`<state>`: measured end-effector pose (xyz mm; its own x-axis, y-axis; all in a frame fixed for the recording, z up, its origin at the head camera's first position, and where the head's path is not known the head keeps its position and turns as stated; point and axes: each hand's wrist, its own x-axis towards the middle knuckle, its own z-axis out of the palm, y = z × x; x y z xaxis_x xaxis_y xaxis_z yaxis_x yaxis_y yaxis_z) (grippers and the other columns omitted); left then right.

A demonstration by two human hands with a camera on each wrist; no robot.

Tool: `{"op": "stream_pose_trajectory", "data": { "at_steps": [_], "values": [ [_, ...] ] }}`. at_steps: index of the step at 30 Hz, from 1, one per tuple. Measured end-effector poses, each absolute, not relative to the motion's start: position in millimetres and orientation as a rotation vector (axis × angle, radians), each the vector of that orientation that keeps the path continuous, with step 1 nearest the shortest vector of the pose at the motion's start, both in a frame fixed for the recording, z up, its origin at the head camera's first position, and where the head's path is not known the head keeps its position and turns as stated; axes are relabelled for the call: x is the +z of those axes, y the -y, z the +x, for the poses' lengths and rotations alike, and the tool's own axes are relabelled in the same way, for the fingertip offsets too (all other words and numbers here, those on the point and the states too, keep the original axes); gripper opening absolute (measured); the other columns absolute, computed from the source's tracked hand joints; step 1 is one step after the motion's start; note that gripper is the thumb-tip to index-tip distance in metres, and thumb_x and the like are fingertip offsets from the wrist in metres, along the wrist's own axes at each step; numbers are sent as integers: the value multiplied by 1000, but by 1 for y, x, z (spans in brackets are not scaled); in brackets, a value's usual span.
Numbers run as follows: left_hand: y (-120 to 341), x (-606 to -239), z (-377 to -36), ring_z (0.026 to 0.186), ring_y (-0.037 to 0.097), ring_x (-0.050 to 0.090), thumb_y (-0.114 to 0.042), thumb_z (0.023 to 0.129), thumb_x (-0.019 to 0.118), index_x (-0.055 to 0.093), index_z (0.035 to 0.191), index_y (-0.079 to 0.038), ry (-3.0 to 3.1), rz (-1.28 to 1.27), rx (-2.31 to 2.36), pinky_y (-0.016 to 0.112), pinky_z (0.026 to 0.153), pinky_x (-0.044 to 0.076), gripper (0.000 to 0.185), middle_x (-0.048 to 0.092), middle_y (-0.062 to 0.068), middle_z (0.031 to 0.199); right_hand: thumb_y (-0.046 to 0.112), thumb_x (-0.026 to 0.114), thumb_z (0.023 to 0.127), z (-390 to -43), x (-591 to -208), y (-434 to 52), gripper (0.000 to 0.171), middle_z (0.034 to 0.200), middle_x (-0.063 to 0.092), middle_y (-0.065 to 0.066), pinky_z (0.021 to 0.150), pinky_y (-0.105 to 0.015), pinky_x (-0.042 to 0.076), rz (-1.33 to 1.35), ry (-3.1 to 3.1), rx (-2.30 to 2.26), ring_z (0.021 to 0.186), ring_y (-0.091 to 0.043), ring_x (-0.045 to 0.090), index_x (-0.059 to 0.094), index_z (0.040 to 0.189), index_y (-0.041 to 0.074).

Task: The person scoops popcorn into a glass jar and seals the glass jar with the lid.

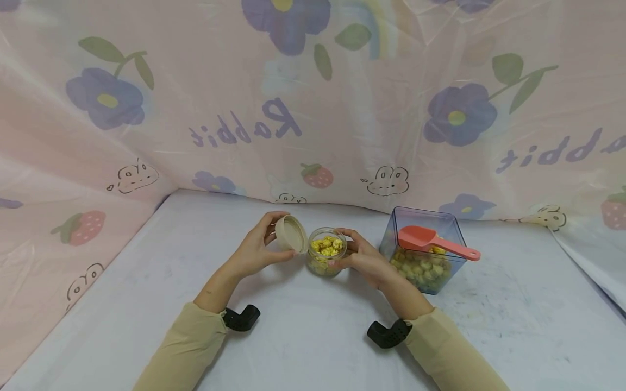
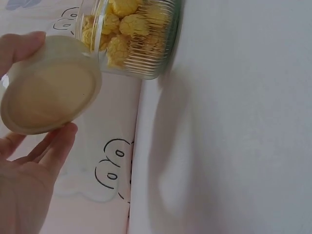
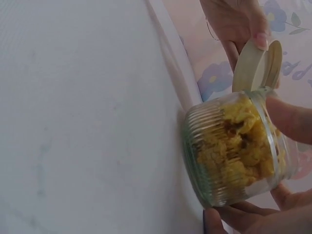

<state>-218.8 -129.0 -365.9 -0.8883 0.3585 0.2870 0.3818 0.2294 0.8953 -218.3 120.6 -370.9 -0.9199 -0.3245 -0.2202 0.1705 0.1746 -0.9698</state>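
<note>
The left hand (image 1: 255, 248) pinches a round beige plastic lid (image 1: 291, 234) by its rim, thumb on one side and fingertips on the other, and holds it tilted on edge just beside the mouth of a small ribbed clear glass jar (image 1: 326, 252). The right hand (image 1: 364, 257) is wrapped round the far side of that jar, fingers curled on its wall, keeping it upright on the white tabletop (image 1: 303, 336). Judging by the fill, the jar is already heaped to the brim with yellow puffed snack pieces (image 1: 327, 246), so loading looks done and closing is what remains: the lid is off the mouth and not yet seated. Out beyond the right hand stands a square clear plastic container (image 1: 423, 250) partly full of the same pieces, with a coral plastic scoop (image 1: 432, 242) lying across its open top. Only the head view shows that container and scoop; the wrist views instead show the jar's ribbing and the lid's plain inner face (image 2: 51, 92) up close.
</note>
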Motion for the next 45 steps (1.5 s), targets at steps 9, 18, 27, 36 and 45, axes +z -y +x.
{"op": "stream_pose_trajectory", "data": {
  "at_steps": [9, 18, 27, 36, 45],
  "values": [
    [129, -368, -219, 123, 35, 51, 6, 72, 78, 36, 142, -8, 2386, -801, -1883, 31, 107, 40, 83, 46, 20, 134, -4, 69, 80, -218, -373, -120, 79, 141, 38, -28, 110, -48, 34, -138, -2077, -1807, 128, -37, 43, 29, 146, 10],
    [127, -365, -219, 124, 35, 49, 5, 75, 78, 34, 145, -11, 2359, -801, -1882, 29, 106, 41, 84, 44, 19, 136, -4, 69, 80, -218, -371, -120, 80, 143, 35, -28, 111, -51, 32, -131, -2075, -1811, 130, -38, 41, 27, 147, 9],
    [121, -363, -220, 126, 35, 48, 8, 74, 77, 31, 146, -7, 2367, -783, -1898, 30, 106, 41, 87, 41, 20, 139, -3, 69, 80, -218, -372, -121, 81, 143, 36, -28, 111, -52, 31, -143, -2070, -1815, 130, -38, 41, 27, 147, 9],
    [120, -359, -219, 126, 34, 48, 5, 74, 78, 33, 145, -9, 2382, -745, -1910, 30, 104, 43, 86, 41, 18, 139, -2, 70, 80, -219, -373, -121, 80, 142, 37, -28, 110, -50, 34, -142, -2085, -1802, 128, -37, 43, 28, 147, 10],
    [118, -358, -221, 125, 35, 49, 7, 73, 78, 35, 144, -9, 2363, -769, -1924, 36, 106, 42, 85, 41, 17, 139, -2, 70, 79, -219, -374, -121, 79, 141, 38, -28, 111, -53, 31, -135, -2096, -1802, 129, -38, 43, 29, 146, 10]
  ]
}}
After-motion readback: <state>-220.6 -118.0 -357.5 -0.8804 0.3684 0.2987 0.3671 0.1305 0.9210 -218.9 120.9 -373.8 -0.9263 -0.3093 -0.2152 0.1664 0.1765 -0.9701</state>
